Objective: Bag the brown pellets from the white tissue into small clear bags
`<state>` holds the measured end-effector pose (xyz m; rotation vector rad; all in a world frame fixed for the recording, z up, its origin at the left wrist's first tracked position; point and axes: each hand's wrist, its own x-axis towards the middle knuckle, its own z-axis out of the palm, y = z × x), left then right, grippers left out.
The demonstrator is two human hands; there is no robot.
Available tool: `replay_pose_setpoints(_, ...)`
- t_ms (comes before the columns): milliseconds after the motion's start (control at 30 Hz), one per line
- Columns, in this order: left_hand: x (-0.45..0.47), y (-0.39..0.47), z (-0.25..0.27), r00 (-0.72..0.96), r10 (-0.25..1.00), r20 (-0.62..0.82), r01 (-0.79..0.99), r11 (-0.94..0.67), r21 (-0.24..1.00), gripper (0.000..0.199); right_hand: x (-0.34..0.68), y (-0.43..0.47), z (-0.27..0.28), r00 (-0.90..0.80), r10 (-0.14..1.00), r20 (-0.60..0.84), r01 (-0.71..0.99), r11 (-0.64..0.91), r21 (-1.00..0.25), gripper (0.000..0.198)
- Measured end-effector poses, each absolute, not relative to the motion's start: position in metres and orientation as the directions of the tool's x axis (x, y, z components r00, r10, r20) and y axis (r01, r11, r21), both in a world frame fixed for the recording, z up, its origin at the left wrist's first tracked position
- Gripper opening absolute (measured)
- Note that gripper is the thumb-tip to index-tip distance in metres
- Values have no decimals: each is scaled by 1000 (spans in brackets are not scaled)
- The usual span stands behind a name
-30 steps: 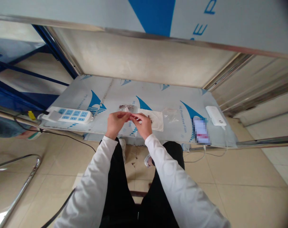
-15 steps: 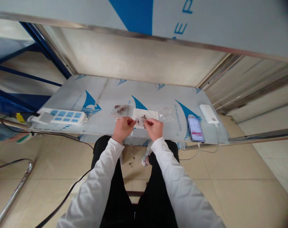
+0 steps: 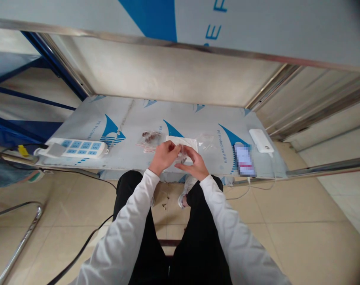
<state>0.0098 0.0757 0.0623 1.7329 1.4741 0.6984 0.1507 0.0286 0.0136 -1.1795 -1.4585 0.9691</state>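
A small clear plastic bag (image 3: 182,153) is between my hands, above the front part of the shelf; its contents are mostly covered by my fingers. My left hand (image 3: 165,156) pinches the top of the bag with closed fingertips. From the other side, my right hand (image 3: 196,164) curls round the bag, fingers at its top and thumb lower down. Behind both hands lies a white paper sheet (image 3: 188,141), partly hidden. Left of it is a clear bag with small brown pieces (image 3: 150,136), and to its right rests a crumpled clear bag (image 3: 208,142).
A white power strip (image 3: 85,148) lies at the shelf's left end. On the right are a phone (image 3: 244,160) and a white power bank (image 3: 261,141) with cables. An upper shelf edge (image 3: 180,44) crosses above. Small bits (image 3: 164,206) lie on the floor.
My hands have come together, the left moving right and the fingers meeting at the bag. The bag is lifted more upright, and its dark contents are now mostly hidden.
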Motion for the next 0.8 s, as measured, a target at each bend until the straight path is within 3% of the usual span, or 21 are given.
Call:
replay_pose_setpoints(133,6,78,53,148,987,-62,568,-33,822,26,151,35,3,50,980,193,249,175,-953,48)
replay_pose_setpoints(200,-4,80,46,140,987,-82,575,-14,818,34,161,46,3,14,984,176,410,154,-899,45)
replay_pose_setpoints(233,-11,82,42,130,987,-92,602,-5,798,38,167,54,5,-39,986,159,557,154,-816,44)
replay_pose_setpoints(300,-25,85,32,92,991,-101,686,10,728,40,179,73,12,-175,981,79,834,191,-518,43)
replay_pose_setpoints(367,-37,87,22,46,995,-93,752,26,658,34,185,93,19,-278,960,-26,937,266,-225,39)
replay_pose_setpoints(433,-46,88,13,14,996,-83,784,41,620,26,182,111,23,-325,943,-74,943,318,-94,30)
replay_pose_setpoints(567,-53,90,3,-8,997,-76,828,49,559,21,163,133,21,-389,915,-106,920,392,15,8)
replay_pose_setpoints(800,-56,97,-4,13,997,-71,879,23,475,23,151,139,10,-458,882,-114,877,469,107,24)
